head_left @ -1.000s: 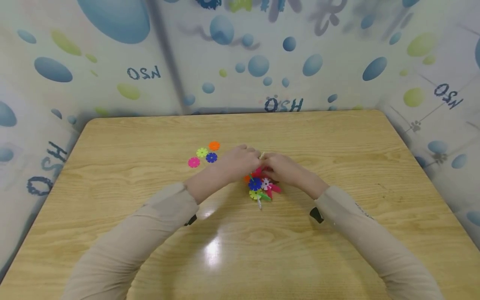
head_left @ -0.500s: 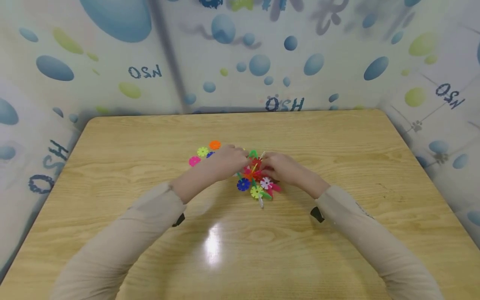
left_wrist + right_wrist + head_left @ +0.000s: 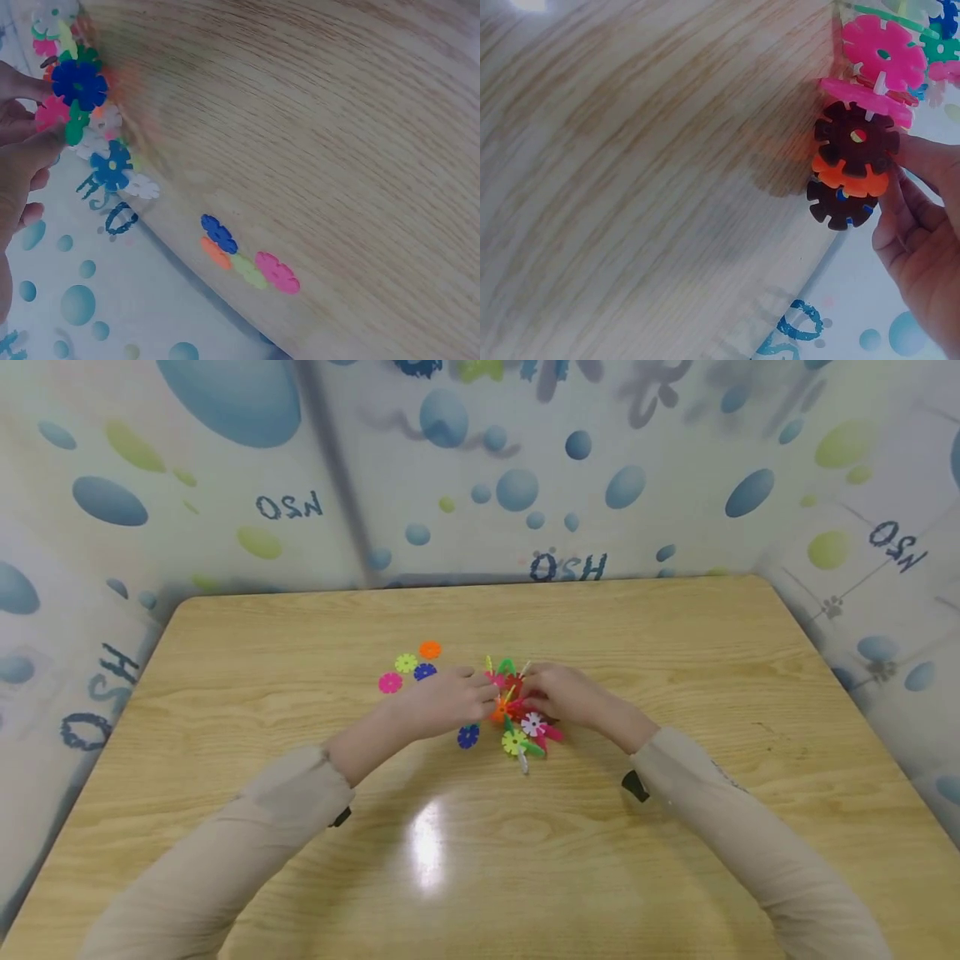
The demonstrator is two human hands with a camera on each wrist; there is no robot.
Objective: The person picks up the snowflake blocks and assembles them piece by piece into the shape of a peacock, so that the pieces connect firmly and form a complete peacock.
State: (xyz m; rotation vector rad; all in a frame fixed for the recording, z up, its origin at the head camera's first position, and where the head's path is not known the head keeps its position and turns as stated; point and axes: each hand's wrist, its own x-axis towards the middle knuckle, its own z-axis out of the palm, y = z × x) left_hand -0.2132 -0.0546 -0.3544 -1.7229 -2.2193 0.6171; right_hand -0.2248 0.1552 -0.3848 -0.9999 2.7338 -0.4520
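My left hand (image 3: 453,700) pinches a small joined piece of notched plastic discs. In the left wrist view its fingers hold a pink disc (image 3: 51,115) and a green disc (image 3: 77,124), with a blue disc (image 3: 79,85) beside them. My right hand (image 3: 564,695) grips a larger cluster of interlocked, flower-like discs (image 3: 513,742) over the middle of the table. Seen from the right wrist, thumb and fingers meet at a dark brown disc (image 3: 836,142) next to an orange one (image 3: 851,178). Pink discs (image 3: 883,52) continue up the cluster.
Left of the hands lie loose discs on the wooden table (image 3: 525,877): pink (image 3: 390,682), yellow-green (image 3: 406,663), orange (image 3: 430,650) and blue (image 3: 425,672). A wall with printed bubbles (image 3: 517,491) stands behind the table's far edge.
My left hand has drawn leftward from the right hand, and a blue disc below it has moved left too, away from the cluster. The right hand stays nearly still.
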